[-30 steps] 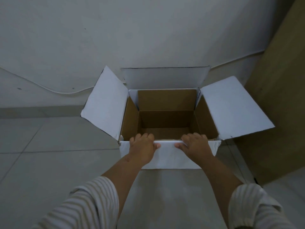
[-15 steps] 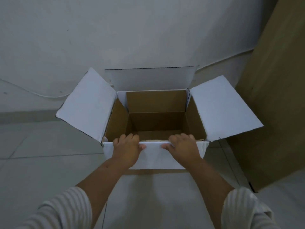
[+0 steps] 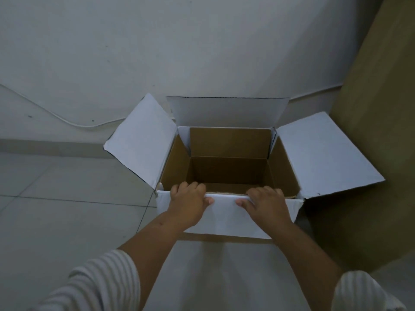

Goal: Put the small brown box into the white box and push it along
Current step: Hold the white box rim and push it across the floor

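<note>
The white box (image 3: 226, 217) stands open on the floor against the wall, with its white flaps spread left, back and right. Its inside is brown cardboard. A lighter brown panel (image 3: 231, 142) stands at the far inner side above a darker cavity, and I cannot tell whether this is the small brown box. My left hand (image 3: 188, 204) and my right hand (image 3: 267, 205) both hold the near rim. Their fingers curl over the edge into the box and their thumbs press on the white front face.
A large brown wooden panel (image 3: 370, 153) stands close on the right, touching the right flap. The grey wall (image 3: 202, 52), with a white cable (image 3: 74, 124) along it, is right behind the box. Tiled floor (image 3: 67, 209) extends to the left.
Both hands keep the same hold on the near rim. In view, the box drifted a little left, then back right. Its flaps stay spread.
</note>
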`<state>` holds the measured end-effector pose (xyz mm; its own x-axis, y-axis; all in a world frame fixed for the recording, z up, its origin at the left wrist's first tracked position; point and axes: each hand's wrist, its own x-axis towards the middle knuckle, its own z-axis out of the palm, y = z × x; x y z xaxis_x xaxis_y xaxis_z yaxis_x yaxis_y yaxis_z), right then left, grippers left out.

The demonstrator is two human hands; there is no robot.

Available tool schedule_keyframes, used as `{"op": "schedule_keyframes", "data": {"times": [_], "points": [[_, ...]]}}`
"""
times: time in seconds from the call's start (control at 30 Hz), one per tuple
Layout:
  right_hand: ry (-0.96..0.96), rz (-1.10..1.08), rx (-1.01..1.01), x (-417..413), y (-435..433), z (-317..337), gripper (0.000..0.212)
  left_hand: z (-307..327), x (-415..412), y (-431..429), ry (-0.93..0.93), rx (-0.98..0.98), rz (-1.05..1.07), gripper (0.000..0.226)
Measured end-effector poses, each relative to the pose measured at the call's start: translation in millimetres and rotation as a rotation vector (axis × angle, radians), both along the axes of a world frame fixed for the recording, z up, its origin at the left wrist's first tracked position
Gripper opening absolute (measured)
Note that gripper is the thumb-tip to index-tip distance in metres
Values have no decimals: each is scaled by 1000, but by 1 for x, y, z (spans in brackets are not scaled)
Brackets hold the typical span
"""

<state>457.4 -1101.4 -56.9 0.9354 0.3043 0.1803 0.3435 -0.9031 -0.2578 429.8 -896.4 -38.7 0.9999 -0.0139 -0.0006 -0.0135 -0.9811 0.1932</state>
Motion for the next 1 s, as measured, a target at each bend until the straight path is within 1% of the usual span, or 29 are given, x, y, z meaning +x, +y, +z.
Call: {"op": "schedule_keyframes", "data": {"times": [0.2,0.43,0.57,0.67,0.77,1.0], "points": [[-15,-9,11,15,-34,2,39,-2,16,-32,-45,-10,-22,32],[-26,-28,-23,38,-62,1,39,-10,37,-57,-90,-21,-48,30],[-45,11,-25,53,-70,1,36,-13,53,-60,-86,-25,-64,30],[-15,43,-52,65,-76,1,34,-17,61,-65,-136,-6,-54,29],[-34,43,-78,75,-79,1,31,-22,70,-70,-180,11,-38,28],[-94,30,-31,93,-78,-5,27,-26,92,-72,-206,28,-7,27]]}}
